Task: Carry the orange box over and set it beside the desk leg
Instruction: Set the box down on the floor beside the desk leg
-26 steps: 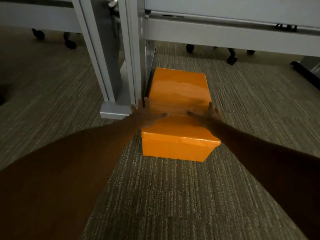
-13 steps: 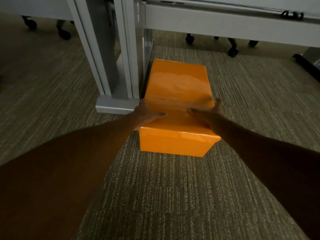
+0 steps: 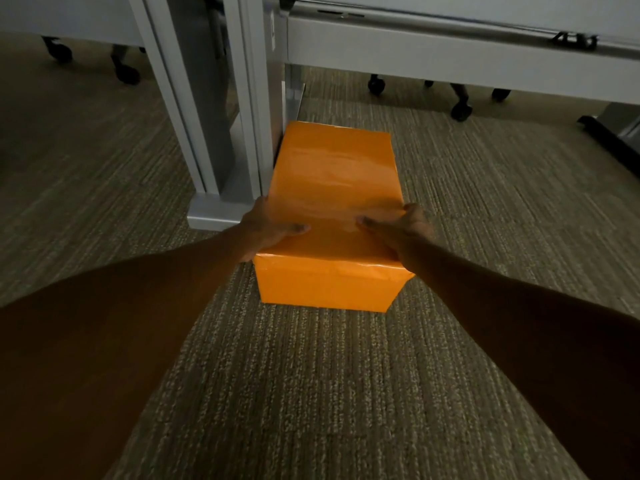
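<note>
The orange box (image 3: 332, 188) is long, glossy and rests on the carpet with its left side against the grey desk leg (image 3: 252, 109) and its foot (image 3: 214, 216). My left hand (image 3: 266, 226) grips the box's left edge near the front, thumb on top. My right hand (image 3: 401, 226) grips the right edge opposite it, thumb on top too. The fingers of both hands are hidden down the box's sides.
A second grey post (image 3: 173, 98) stands left of the leg. A desk rail (image 3: 450, 60) runs across the top right. Chair casters (image 3: 460, 110) sit behind it, others (image 3: 126, 74) at the far left. A dark base (image 3: 609, 136) lies at the right edge.
Both hands have closed from flat on the lid to gripping the box's side edges. The box lies a little closer to the desk leg. The view has shifted slightly.
</note>
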The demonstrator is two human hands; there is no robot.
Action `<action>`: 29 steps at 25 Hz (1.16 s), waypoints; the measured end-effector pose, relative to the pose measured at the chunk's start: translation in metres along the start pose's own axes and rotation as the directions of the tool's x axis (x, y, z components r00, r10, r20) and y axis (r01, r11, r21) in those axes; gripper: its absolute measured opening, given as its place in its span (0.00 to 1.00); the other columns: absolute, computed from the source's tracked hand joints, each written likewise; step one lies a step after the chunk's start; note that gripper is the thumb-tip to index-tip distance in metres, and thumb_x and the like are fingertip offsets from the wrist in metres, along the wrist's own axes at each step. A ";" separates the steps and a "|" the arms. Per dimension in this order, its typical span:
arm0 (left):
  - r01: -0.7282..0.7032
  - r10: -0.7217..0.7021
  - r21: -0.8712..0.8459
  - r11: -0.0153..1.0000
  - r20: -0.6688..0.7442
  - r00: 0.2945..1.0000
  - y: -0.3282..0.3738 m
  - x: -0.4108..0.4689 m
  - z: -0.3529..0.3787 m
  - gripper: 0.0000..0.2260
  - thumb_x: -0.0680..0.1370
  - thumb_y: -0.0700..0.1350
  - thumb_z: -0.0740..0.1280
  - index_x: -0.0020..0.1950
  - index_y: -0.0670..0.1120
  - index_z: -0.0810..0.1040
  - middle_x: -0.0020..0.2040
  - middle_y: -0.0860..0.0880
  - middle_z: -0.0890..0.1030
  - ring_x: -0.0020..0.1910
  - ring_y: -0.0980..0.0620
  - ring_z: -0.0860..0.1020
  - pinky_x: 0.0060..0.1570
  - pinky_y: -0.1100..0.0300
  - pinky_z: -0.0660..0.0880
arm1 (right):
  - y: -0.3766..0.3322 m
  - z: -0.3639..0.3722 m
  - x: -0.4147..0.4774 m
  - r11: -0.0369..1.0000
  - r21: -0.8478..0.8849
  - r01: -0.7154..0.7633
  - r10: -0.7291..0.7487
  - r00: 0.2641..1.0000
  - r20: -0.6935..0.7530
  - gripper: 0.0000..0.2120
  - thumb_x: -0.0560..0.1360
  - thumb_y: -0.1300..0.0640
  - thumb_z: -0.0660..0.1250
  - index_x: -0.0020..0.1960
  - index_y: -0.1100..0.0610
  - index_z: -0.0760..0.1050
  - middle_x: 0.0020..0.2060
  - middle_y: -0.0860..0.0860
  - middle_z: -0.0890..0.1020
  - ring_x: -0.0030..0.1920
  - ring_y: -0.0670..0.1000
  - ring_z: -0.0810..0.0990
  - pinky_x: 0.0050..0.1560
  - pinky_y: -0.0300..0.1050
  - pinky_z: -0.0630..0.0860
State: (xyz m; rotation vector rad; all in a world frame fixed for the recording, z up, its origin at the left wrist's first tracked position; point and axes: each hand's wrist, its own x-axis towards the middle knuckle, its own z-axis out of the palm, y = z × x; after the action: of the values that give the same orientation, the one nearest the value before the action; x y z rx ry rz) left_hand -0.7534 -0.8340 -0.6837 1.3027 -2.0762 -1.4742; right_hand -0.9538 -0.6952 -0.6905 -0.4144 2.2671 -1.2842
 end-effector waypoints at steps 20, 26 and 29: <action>-0.094 0.207 0.764 0.638 -0.052 0.977 0.022 -0.017 -0.028 0.42 0.70 0.74 0.57 0.76 0.54 0.49 0.76 0.41 0.59 0.73 0.35 0.58 0.67 0.27 0.53 | -0.024 -0.006 -0.039 0.495 -0.744 0.449 -0.443 0.867 0.229 0.49 0.68 0.24 0.53 0.78 0.50 0.45 0.77 0.58 0.56 0.75 0.62 0.58 0.72 0.64 0.58; -0.149 0.335 0.876 0.459 -0.016 0.942 0.031 -0.053 -0.040 0.45 0.68 0.78 0.47 0.77 0.55 0.45 0.79 0.43 0.48 0.77 0.38 0.47 0.66 0.29 0.38 | -0.047 0.007 -0.085 0.423 -0.737 0.528 -0.459 0.826 0.328 0.49 0.66 0.20 0.47 0.78 0.46 0.41 0.79 0.52 0.47 0.78 0.58 0.45 0.75 0.63 0.43; -0.139 0.367 0.893 0.428 -0.031 0.930 0.027 -0.075 -0.046 0.45 0.67 0.78 0.42 0.77 0.54 0.45 0.79 0.44 0.48 0.77 0.39 0.46 0.66 0.30 0.35 | -0.053 0.011 -0.108 0.388 -0.731 0.561 -0.492 0.797 0.351 0.51 0.64 0.19 0.45 0.78 0.45 0.40 0.79 0.51 0.45 0.79 0.56 0.43 0.75 0.62 0.41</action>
State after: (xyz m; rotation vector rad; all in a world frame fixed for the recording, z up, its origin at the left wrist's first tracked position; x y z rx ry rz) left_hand -0.6949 -0.8011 -0.6211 1.2162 -2.8025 0.0379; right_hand -0.8575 -0.6770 -0.6207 -1.6154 2.6315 -0.2715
